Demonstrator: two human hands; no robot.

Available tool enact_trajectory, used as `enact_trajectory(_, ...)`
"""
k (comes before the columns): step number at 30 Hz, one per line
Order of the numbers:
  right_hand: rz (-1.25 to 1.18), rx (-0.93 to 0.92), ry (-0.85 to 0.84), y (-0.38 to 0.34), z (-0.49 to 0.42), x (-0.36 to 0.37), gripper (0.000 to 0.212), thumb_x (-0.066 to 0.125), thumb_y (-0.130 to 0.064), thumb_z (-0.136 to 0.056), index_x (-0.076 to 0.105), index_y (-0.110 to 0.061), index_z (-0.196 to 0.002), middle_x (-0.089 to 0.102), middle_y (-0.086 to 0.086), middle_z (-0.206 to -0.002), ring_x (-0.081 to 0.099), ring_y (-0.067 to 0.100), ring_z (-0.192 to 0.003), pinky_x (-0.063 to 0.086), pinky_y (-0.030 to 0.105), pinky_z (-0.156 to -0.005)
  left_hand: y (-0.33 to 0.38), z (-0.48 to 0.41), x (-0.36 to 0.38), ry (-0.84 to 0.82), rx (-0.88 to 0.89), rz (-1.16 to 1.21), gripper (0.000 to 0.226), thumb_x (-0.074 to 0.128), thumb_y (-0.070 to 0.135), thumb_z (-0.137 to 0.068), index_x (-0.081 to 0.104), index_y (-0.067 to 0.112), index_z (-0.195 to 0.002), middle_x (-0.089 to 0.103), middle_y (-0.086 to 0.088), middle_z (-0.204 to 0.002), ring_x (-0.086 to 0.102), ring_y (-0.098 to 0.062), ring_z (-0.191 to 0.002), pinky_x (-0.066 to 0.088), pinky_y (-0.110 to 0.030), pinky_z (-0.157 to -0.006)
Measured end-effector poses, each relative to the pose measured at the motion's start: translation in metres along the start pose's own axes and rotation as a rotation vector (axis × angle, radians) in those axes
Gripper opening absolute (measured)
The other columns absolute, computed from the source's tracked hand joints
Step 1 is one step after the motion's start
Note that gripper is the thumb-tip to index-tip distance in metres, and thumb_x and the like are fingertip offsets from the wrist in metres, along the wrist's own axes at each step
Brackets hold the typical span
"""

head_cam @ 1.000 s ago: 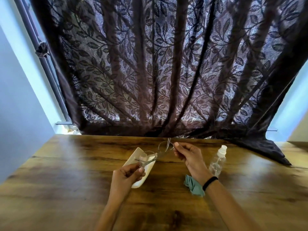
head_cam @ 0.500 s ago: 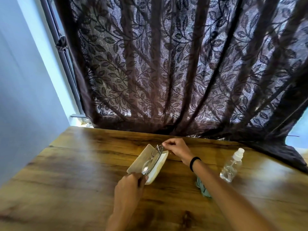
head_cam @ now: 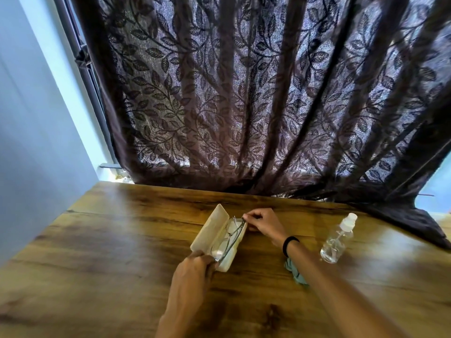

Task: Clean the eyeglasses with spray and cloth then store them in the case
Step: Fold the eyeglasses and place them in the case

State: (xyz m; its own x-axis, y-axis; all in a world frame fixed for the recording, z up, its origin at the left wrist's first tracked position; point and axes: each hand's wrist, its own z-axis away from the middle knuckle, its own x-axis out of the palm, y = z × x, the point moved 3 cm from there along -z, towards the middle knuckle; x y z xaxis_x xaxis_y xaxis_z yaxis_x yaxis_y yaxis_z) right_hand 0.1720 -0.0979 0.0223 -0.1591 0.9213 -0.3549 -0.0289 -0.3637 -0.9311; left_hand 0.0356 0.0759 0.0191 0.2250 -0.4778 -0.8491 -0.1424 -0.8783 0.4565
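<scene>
An open cream eyeglass case lies slanted on the wooden table, its lid tipped up to the left. Thin metal-framed eyeglasses, folded, lie inside the case's tray. My left hand pinches the near end of the glasses at the case's near corner. My right hand pinches their far end at the case's far corner. A clear spray bottle with a white cap stands to the right. A crumpled teal cloth peeks out from under my right forearm.
The wooden table runs up to a dark leaf-patterned curtain that hangs along its far edge and drapes onto the right corner. A pale wall stands on the left.
The glasses were held up above the case with the arms unfolded; now they are folded and lowered into the case's tray. Both hands came down with them. The view shifted left.
</scene>
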Motion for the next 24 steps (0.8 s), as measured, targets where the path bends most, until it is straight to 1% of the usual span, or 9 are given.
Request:
enact_trajectory(3, -0.059, 0.028, 0.016, 0.005, 0.0, -0.001, 0.018, 0.062, -0.012, -0.086, 0.066, 0.002, -0.097, 0.067, 0.017, -0.103, 0.062, 0.011, -0.081, 0.054, 0.012, -0.062, 0.002, 0.002, -0.001, 0.002, 0.008, 0.005, 0.021, 0.06, 0.03, -0.086, 0.067, 0.027, -0.105, 0.064, 0.011, -0.115, 0.06, -0.004, -0.1, 0.048, -0.016, -0.084)
enact_trajectory(7, -0.125, 0.067, 0.024, 0.011, 0.001, -0.002, 0.015, 0.063, -0.008, -0.084, 0.066, 0.002, -0.094, 0.066, 0.018, -0.101, 0.062, 0.008, -0.077, 0.054, 0.011, -0.058, 0.004, 0.005, -0.002, 0.0, 0.009, -0.003, 0.021, 0.059, 0.029, -0.086, 0.067, 0.028, -0.105, 0.063, 0.012, -0.112, 0.06, -0.003, -0.095, 0.048, -0.013, -0.079)
enact_trajectory(11, -0.125, 0.077, 0.023, 0.011, 0.001, -0.002, 0.014, 0.063, -0.008, -0.084, 0.065, 0.003, -0.093, 0.066, 0.019, -0.102, 0.063, 0.011, -0.078, 0.055, 0.014, -0.061, 0.004, 0.007, 0.0, -0.008, 0.0, -0.002, 0.021, 0.056, 0.028, -0.088, 0.066, 0.027, -0.107, 0.061, 0.011, -0.113, 0.06, -0.004, -0.096, 0.05, -0.016, -0.08)
enact_trajectory(14, -0.129, 0.083, 0.024, 0.011, 0.002, -0.002, 0.016, 0.064, -0.008, -0.084, 0.065, 0.004, -0.094, 0.066, 0.019, -0.101, 0.062, 0.011, -0.078, 0.054, 0.013, -0.06, 0.005, 0.009, 0.001, -0.004, -0.015, 0.02, 0.021, 0.058, 0.026, -0.086, 0.067, 0.024, -0.106, 0.062, 0.009, -0.112, 0.061, -0.006, -0.096, 0.052, -0.019, -0.08)
enact_trajectory(16, -0.146, 0.087, 0.013, 0.011, 0.002, -0.002, 0.017, 0.063, -0.007, -0.084, 0.064, 0.005, -0.095, 0.065, 0.017, -0.099, 0.062, 0.01, -0.077, 0.054, 0.011, -0.058, 0.005, 0.009, 0.001, 0.007, -0.031, 0.045, 0.019, 0.061, 0.025, -0.085, 0.069, 0.023, -0.103, 0.063, 0.008, -0.111, 0.061, -0.006, -0.093, 0.051, -0.018, -0.077)
enact_trajectory(19, -0.164, 0.105, -0.005, 0.012, 0.003, -0.003, 0.017, 0.064, -0.007, -0.083, 0.063, 0.006, -0.095, 0.064, 0.012, -0.093, 0.062, 0.009, -0.077, 0.054, 0.012, -0.058, 0.004, 0.01, 0.001, 0.026, -0.059, 0.08, 0.018, 0.065, 0.024, -0.082, 0.07, 0.022, -0.099, 0.063, 0.01, -0.109, 0.06, -0.004, -0.091, 0.047, -0.013, -0.074)
enact_trajectory(21, -0.167, 0.112, -0.018, 0.012, 0.003, -0.003, 0.015, 0.064, -0.006, -0.083, 0.063, 0.005, -0.093, 0.064, 0.009, -0.088, 0.062, 0.01, -0.077, 0.054, 0.013, -0.058, 0.004, 0.01, 0.001, 0.033, -0.08, 0.089, 0.018, 0.066, 0.024, -0.081, 0.07, 0.022, -0.099, 0.063, 0.009, -0.109, 0.059, -0.003, -0.091, 0.046, -0.012, -0.075)
enact_trajectory(24, -0.173, 0.142, -0.03, 0.014, 0.003, -0.001, 0.004, 0.064, -0.005, -0.083, 0.06, -0.004, -0.083, 0.062, 0.004, -0.083, 0.061, 0.01, -0.077, 0.055, 0.014, -0.056, 0.003, 0.01, 0.003, 0.041, -0.102, 0.096, 0.019, 0.068, 0.023, -0.08, 0.07, 0.021, -0.098, 0.062, 0.009, -0.109, 0.059, -0.004, -0.092, 0.046, -0.013, -0.076)
